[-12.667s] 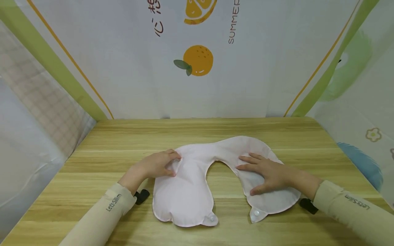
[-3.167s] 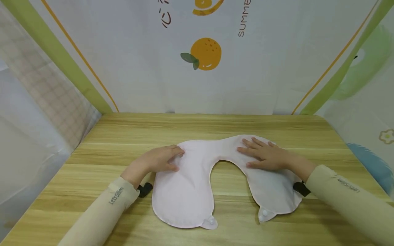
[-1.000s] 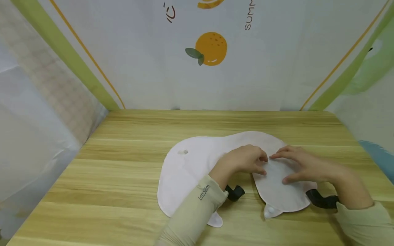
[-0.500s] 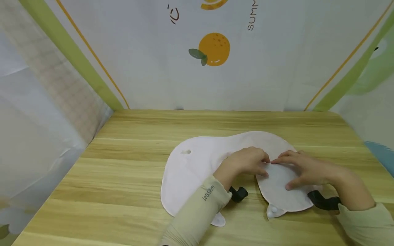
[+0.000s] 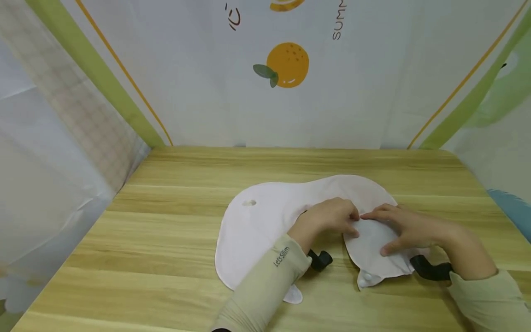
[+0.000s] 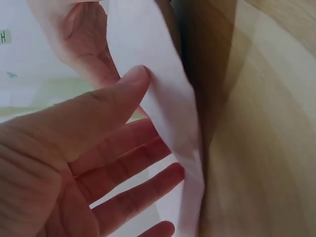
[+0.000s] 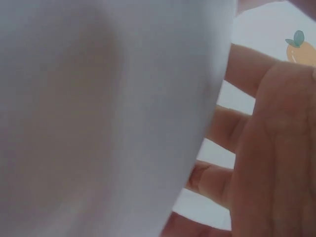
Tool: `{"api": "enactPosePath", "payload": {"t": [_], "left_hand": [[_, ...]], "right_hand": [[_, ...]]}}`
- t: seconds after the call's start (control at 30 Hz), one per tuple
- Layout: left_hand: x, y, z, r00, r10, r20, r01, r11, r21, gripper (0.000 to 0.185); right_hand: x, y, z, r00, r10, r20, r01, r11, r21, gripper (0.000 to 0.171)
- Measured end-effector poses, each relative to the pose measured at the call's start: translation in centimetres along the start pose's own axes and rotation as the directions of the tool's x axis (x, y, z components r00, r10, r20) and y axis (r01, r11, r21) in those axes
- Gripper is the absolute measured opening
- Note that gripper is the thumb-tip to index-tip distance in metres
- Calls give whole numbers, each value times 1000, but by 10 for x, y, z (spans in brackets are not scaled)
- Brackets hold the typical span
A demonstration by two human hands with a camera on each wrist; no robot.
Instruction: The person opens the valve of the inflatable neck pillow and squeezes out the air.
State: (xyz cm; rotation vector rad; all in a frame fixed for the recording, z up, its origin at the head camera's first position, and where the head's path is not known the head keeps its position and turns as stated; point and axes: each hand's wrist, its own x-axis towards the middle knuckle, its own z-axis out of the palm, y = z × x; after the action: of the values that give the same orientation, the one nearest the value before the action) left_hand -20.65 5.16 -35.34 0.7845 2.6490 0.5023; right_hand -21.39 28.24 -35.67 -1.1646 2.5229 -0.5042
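Pink neck-pillow cover (image 5: 265,216) looks light, limp, easily creased; left hand (image 5: 327,219) pinches its inner edge, right hand (image 5: 404,226) presses flat-fingered on the lobe.

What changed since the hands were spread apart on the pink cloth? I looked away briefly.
The left hand left the cloth's left lobe and crossed to the right lobe, meeting the right hand; it now pinches the inner edge there. The pink U-shaped cloth shifted slightly on the wooden table. The cloth's lie, flat with its snap tabs near the person, stayed.
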Motion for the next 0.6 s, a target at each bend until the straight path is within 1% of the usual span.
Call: {"api": "enactPosePath", "payload": {"t": [0.17, 0.3, 0.4, 0.47, 0.5, 0.6], "left_hand": [[1, -3, 2, 1000, -8, -8, 8, 1000, -30, 39], [0, -3, 4, 998, -56, -10, 55, 997, -54, 39], [0, -3, 5, 997, -77, -6, 77, 995, -56, 39], [1, -3, 3, 998, -69, -3, 69, 997, -42, 39], [2, -3, 2, 998, -55, -2, 55, 998, -29, 39], [6, -5, -3, 1000, -8, 7, 8, 1000, 5, 38]], "right_hand": [[1, 0, 0, 1000, 15, 9, -16, 1000, 14, 78], [3, -2, -1, 999, 44, 28, -44, 999, 12, 78], [3, -2, -2, 998, 52, 46, -53, 998, 17, 78], [2, -2, -4, 997, 56, 51, -57, 998, 32, 74], [2, -2, -5, 997, 57, 46, -59, 997, 43, 71], [2, 1, -9, 999, 30, -11, -30, 998, 48, 55]]}}
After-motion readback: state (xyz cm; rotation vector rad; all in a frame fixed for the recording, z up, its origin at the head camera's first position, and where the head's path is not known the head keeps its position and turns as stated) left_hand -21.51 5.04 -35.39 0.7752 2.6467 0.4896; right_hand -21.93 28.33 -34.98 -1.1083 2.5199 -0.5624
